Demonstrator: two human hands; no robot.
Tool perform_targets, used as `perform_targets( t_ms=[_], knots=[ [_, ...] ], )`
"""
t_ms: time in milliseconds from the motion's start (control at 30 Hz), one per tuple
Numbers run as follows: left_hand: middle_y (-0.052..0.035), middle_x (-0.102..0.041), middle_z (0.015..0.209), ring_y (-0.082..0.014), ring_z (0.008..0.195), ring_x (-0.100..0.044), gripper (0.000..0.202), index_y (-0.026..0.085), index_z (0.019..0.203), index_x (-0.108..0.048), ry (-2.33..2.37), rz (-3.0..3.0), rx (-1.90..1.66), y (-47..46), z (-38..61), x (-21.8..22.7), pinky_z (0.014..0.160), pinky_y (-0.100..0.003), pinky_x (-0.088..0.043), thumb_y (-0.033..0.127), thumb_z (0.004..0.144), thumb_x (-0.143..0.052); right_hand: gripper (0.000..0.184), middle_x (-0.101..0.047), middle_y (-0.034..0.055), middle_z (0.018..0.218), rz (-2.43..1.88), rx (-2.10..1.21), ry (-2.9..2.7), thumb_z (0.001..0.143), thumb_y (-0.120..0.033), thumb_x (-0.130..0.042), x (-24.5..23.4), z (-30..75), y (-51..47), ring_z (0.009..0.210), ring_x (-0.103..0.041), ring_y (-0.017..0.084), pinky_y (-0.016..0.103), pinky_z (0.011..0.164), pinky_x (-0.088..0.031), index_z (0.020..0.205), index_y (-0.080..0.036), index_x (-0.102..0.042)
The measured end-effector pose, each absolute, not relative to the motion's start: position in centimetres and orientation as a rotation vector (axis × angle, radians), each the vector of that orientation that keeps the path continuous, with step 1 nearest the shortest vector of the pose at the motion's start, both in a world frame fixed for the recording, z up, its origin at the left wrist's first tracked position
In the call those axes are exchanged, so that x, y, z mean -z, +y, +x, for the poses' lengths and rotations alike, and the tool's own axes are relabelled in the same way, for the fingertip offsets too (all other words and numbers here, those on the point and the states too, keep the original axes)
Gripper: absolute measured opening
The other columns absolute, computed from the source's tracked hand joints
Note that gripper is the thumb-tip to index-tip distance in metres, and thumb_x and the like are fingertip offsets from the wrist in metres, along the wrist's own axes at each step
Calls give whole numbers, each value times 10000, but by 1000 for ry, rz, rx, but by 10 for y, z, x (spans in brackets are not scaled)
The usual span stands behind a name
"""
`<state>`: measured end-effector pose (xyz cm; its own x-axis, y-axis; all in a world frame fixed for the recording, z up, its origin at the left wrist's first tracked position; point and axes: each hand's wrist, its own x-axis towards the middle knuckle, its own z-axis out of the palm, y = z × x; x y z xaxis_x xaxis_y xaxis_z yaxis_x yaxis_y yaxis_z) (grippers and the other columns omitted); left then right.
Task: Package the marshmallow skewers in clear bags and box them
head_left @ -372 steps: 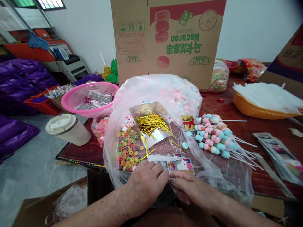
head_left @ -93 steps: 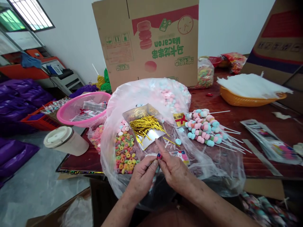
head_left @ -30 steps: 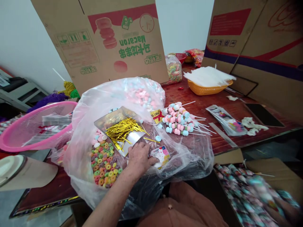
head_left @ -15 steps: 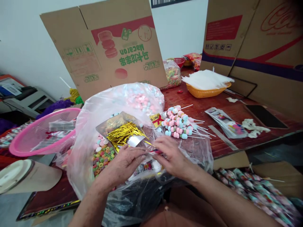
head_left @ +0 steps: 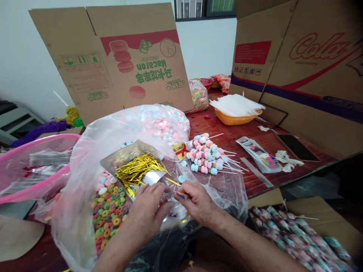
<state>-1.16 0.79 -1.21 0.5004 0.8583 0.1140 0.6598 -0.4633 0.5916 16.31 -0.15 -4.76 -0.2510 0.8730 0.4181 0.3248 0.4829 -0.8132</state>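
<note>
My right hand is closed, its thumb and forefinger pinching a small red, blue and yellow printed piece. Facing it, my left hand is loosely bent with thumb and fingers apart, over a clear plastic bag; nothing shows plainly in it. Both hands are close together. Just beyond them, gold twist ties spill from an opened silver pouch, one sticking out toward my right hand. Marshmallow skewers lie in a pile behind. Left of my left hand are coloured cereal rings.
A pink basket with flat packets stands left. Printed bags, a phone and an orange basket of white sticks lie right. Cardboard boxes stand behind. Wrapped skewers fill a box at lower right.
The view has swung right and slightly up. My left fingers have bent from nearly straight, and my right hand has closed more tightly, with the printed piece now showing at its fingertips.
</note>
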Motion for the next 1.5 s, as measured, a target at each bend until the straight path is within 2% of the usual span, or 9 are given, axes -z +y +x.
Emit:
perform_targets(
  t_ms=[67, 167, 333, 433, 567, 700, 900, 1233, 1500],
  knots=[
    [-70, -669, 936, -225, 842, -598, 284, 198, 1013, -607, 1304, 2104, -670, -3, -3, 19, 753, -327, -450, 324, 759, -611, 287, -437, -35, 587, -1076, -750, -1739, 874, -289, -460, 49, 161, -8, 558, -399, 100, 215, 531, -322, 608, -185, -431],
    [-27, -651, 718, -166, 625, -576, 172, 185, 846, -634, 1314, 1856, -768, -13, 7, 35, 571, -252, -442, 339, 788, -584, 389, -413, -32, 535, -1165, -708, -1774, 897, -365, -402, 56, 162, -16, 523, -387, 102, 219, 492, -315, 550, -191, -385],
    [-21, -652, 655, -158, 613, -586, 134, 197, 735, -678, 1201, 1990, -800, -10, 3, 43, 585, -239, -430, 266, 794, -580, 539, -468, -10, 502, -1632, -531, -1834, 963, -384, -188, 66, 206, -12, 486, -442, 115, 214, 460, -349, 547, -177, -460],
    [-35, -686, 737, -169, 677, -615, 133, 207, 799, -692, 1232, 1943, -914, -7, -9, 43, 633, -245, -456, 238, 809, -563, 395, -576, 84, 668, -1824, -301, -1785, 929, -284, -307, 72, 249, 1, 683, -521, 205, 305, 608, -394, 647, -145, -546],
    [-42, -695, 766, -179, 706, -622, 119, 216, 816, -701, 1200, 1943, -998, -7, -21, 42, 673, -265, -467, 216, 789, -586, 240, -622, 197, 872, -1944, -48, -1909, 817, -86, -382, 87, 282, 11, 921, -494, 316, 463, 779, -347, 767, -108, -616],
    [-31, -682, 703, -165, 652, -603, 133, 220, 826, -700, 1192, 2053, -1091, -8, -28, 37, 656, -268, -458, 185, 783, -580, 283, -651, 128, 821, -1812, -70, -2096, 817, -84, -366, 89, 295, 1, 857, -555, 253, 412, 794, -403, 824, -148, -641],
    [-36, -692, 726, -163, 659, -607, 128, 208, 824, -683, 1146, 2250, -1048, -2, -29, 30, 669, -276, -456, 181, 801, -560, 272, -682, 67, 912, -1270, 93, -2124, 871, -166, -417, 49, 297, -35, 846, -620, 187, 321, 742, -486, 1063, -222, -602],
    [-31, -692, 784, -135, 708, -649, 130, 186, 920, -610, 1001, 2443, -1128, -5, -37, 27, 643, -213, -502, 152, 847, -509, 254, -666, 66, 835, -1144, 168, -2297, 843, -73, -431, 41, 297, -49, 739, -614, 172, 290, 677, -503, 1019, -165, -588],
    [-41, -682, 744, -147, 679, -638, 130, 183, 856, -595, 1025, 2600, -1062, -2, -33, 22, 634, -243, -497, 188, 862, -465, 225, -657, 82, 859, -1207, 136, -2115, 875, -124, -448, 30, 293, -56, 788, -622, 173, 274, 707, -505, 1057, -163, -573]
  ],
)
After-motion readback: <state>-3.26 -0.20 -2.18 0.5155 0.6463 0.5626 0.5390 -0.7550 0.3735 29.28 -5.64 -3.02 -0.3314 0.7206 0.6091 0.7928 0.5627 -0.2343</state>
